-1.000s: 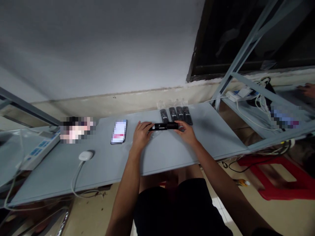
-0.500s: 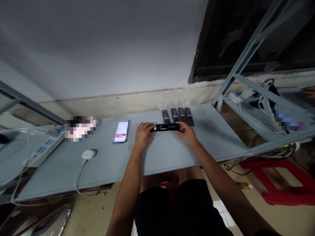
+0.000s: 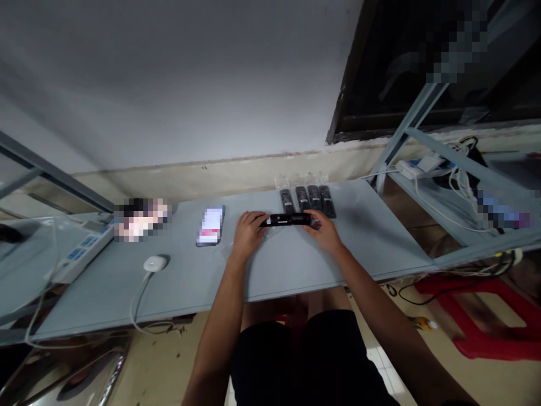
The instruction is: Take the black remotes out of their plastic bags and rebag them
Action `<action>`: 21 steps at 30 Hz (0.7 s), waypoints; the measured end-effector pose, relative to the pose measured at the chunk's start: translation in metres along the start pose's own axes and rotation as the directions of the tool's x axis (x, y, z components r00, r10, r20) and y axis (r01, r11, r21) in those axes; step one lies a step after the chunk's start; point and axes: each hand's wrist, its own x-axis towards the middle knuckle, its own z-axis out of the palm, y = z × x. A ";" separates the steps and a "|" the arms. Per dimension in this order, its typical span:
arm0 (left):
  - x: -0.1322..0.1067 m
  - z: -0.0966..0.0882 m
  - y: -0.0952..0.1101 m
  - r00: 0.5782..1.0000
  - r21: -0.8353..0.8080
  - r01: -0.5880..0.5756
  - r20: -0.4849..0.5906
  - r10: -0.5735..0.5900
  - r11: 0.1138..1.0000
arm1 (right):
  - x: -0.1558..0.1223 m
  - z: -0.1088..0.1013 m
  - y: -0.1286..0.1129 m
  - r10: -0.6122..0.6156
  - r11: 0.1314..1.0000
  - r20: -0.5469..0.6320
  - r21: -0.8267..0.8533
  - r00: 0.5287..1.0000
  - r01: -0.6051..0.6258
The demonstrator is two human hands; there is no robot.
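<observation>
Both hands hold a slim black remote control [image 3: 284, 219] level above the grey table, one hand at each end. My left hand [image 3: 248, 232] grips its left end, fingers curled over the top. At the right end, my right hand [image 3: 321, 226] pinches it between thumb and fingers. Small white labels show on its dark surface. Under it, near my left hand, lies what looks like clear plastic film [image 3: 273, 232]. Just behind my right hand, several black remote controls in clear bags [image 3: 313, 198] lie side by side with white labels.
A lit phone [image 3: 210, 225] lies left of my hands. Nearer the front left is a round white charger [image 3: 155, 263] with its cable hanging over the edge. A white power strip [image 3: 87, 248] sits at far left. Metal posts [image 3: 406, 129] flank the table; a red stool [image 3: 486, 316] stands right.
The view has shifted slightly, so everything sits a little further right. Both hands keep the same grip on the black remote control.
</observation>
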 end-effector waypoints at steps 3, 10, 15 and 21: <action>0.000 0.000 0.000 1.000 0.001 -0.003 0.004 0.003 1.000 | 0.000 0.000 0.000 -0.022 1.000 -0.008 -0.003 1.000 0.022; 0.002 0.001 -0.001 1.000 -0.011 -0.011 -0.002 0.011 1.000 | 0.000 -0.001 0.000 -0.028 1.000 -0.006 -0.002 1.000 0.028; 0.001 0.001 -0.001 1.000 -0.012 -0.015 -0.004 0.015 1.000 | 0.000 -0.001 -0.003 -0.032 0.999 -0.021 0.014 0.999 0.033; 0.002 0.001 0.003 1.000 0.002 -0.024 0.003 0.024 1.000 | -0.001 0.000 -0.005 0.119 0.978 -0.028 0.178 0.992 -0.112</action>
